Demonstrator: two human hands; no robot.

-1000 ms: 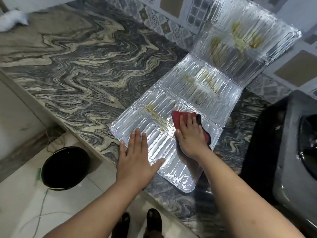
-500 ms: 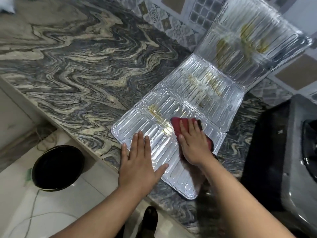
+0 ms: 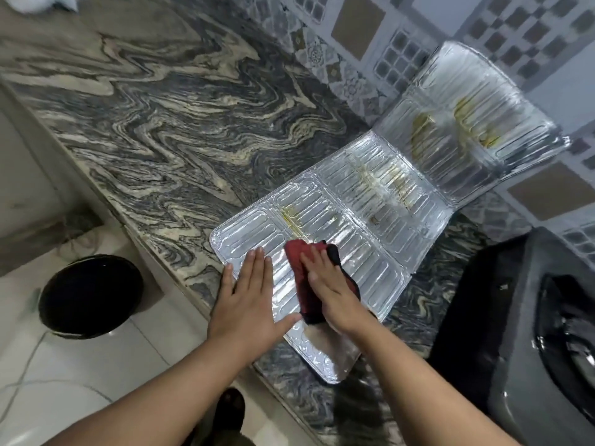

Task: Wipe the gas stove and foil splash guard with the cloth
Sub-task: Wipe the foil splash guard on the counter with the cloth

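Head view: foil splash guard (image 3: 370, 201) lies on marbled surface (image 3: 161, 123), far panel leaning on tiled wall, yellow stains visible. Left hand (image 3: 251, 297) flat, fingers straight, pressing near panel. Right hand (image 3: 331, 294) flat, pressing red cloth (image 3: 294, 262) onto same panel. Gas stove (image 3: 515, 284) at right.

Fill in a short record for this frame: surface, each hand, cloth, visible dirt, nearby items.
Surface: swirled grey marble countertop
Left hand: flat, fingers straight, pressing the near panel of the ribbed silver foil splash guard
Right hand: flat on the red cloth with black edge, pressing it onto the same panel
Dirt: yellowish stains on the far upright panel, some also on the flat panels
Nearby: dark grey gas stove at right; round black bin on the floor
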